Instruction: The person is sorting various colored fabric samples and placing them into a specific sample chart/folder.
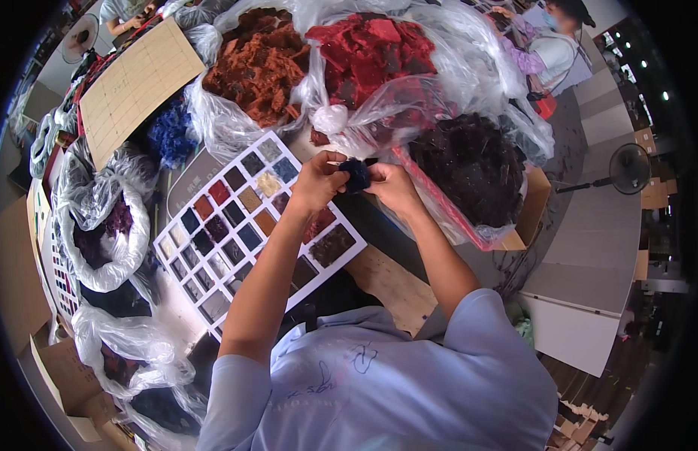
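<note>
Between my two hands is a small dark navy tuft of fur (355, 175). My left hand (319, 182) pinches its left side with thumb and curled fingers. From the other side, the fingers of my right hand (395, 188) close on its edge. Below and to the left lies a tilted white swatch board (320, 275), with rows of fur squares in cream, grey, red, brown, blue and black. My left forearm crosses over it and hides part of the swatches.
Clear plastic bags hold rust-brown fur (257, 64), red fur (375, 56) and black fur (469, 169). Blue fur (171, 135) lies beneath a tan board (142, 90). Another open bag (104, 282) stands left. A black fan (631, 169) is at right; people work at the far side.
</note>
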### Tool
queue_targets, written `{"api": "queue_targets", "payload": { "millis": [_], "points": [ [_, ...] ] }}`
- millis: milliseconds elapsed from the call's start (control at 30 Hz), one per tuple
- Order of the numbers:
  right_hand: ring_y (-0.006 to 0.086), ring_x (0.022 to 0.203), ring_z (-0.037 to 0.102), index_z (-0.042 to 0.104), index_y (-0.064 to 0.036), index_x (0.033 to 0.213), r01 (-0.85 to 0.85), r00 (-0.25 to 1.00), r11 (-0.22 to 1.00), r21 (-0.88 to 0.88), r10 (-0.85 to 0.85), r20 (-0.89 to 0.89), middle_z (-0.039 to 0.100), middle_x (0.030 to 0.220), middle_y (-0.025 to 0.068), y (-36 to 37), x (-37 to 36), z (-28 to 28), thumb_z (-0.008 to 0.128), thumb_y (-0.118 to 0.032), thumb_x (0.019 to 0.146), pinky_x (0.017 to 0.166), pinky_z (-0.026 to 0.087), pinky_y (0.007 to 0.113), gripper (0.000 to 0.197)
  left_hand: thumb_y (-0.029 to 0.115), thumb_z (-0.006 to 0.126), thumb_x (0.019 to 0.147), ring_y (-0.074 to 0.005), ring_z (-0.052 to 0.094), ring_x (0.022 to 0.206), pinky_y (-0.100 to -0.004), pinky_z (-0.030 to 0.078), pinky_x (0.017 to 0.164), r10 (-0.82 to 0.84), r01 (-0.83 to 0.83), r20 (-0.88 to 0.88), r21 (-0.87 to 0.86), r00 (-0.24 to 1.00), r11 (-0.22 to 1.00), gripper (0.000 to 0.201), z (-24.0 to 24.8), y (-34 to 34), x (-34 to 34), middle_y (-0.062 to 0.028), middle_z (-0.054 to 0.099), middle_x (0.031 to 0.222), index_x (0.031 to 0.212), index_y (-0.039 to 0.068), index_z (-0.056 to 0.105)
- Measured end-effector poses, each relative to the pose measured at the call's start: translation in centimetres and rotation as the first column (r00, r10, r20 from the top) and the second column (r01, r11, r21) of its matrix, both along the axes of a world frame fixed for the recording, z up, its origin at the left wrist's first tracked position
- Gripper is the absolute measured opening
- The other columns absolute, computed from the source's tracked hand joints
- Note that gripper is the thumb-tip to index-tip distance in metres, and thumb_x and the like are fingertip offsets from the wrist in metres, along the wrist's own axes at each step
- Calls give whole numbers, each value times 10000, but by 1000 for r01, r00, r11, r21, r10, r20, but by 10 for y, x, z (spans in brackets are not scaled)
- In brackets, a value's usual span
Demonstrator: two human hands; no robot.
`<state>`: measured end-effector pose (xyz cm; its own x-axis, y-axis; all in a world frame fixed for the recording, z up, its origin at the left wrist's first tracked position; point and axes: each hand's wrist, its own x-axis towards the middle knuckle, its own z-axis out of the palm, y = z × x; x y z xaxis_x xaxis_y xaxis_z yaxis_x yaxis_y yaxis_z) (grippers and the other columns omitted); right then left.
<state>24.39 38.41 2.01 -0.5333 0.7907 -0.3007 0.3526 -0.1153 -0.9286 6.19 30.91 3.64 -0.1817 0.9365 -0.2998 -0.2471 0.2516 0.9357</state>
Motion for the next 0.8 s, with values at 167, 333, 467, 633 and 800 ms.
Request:
{"api": "queue_targets", "payload": {
  "millis": [167,333,467,633,800],
  "points": [
    [144,839,670,687,73,1048,266,956,955,-129,-279,-93,717,970,81,-22,96,-36,705,24,841,791,522,264,213,98,670,765,-245,708,760,-368,551,689,-128,136,-909,-79,398,988,401,-52,24,53,-156,715,868,1157,29,619],
    [152,857,672,699,47,1053,337,887,860,-384,-427,-177,720,962,79,-38,127,-50,720,-5,838,782,525,290,222,124,647,752,-398,686,868,-472,543,787,-351,339,-544,-127,762,932,421,-61,28,94,-203,701,927,1171,89,628],
    [134,809,657,710,35,1027,441,868,871,-216,-475,-145,720,920,74,-32,132,-72,726,-25,834,752,506,287,203,79,718,739,-298,664,737,-349,544,711,-121,138,-902,-69,414,988,442,-64,10,97,-136,674,836,1175,65,650],
    [109,778,635,709,15,1021,466,884,883,53,-462,-73,707,875,37,-36,129,-58,727,-27,835,737,492,266,191,56,688,876,-119,617,637,-274,492,586,22,-8,-457,32,889,999,250,-6,-33,37,-62,668,784,1118,6,652],
    [159,855,660,676,15,988,292,952,876,383,-229,-202,700,947,68,-45,78,-27,730,-19,841,814,509,293,161,5,668,881,-73,576,654,-258,467,602,224,-140,-663,178,714,974,187,10,-117,-32,-43,630,734,1063,44,658]
  ]
}}
